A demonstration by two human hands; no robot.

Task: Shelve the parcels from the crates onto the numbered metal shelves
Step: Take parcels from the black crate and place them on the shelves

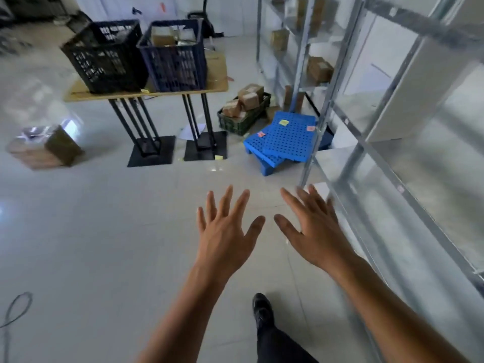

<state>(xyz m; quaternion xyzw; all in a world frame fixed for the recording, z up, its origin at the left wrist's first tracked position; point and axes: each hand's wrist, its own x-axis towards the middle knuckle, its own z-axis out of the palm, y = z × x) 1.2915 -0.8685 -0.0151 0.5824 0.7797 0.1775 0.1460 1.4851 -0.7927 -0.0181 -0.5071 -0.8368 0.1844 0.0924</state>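
A person's left hand (225, 231) and right hand (314, 226) hung empty, fingers spread, apparently between loads. Parcels (163, 38) waited in the blue crate (174, 56) on the table (217, 86), well apart from the metal shelves (387, 106) at right.

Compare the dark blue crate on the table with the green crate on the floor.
The dark blue crate is tall and stands on the table; the green crate is low and sits on the floor. The parcels in the dark blue crate lie below its rim; those in the green crate heap above its rim. Both have lattice walls and hold brown parcels.
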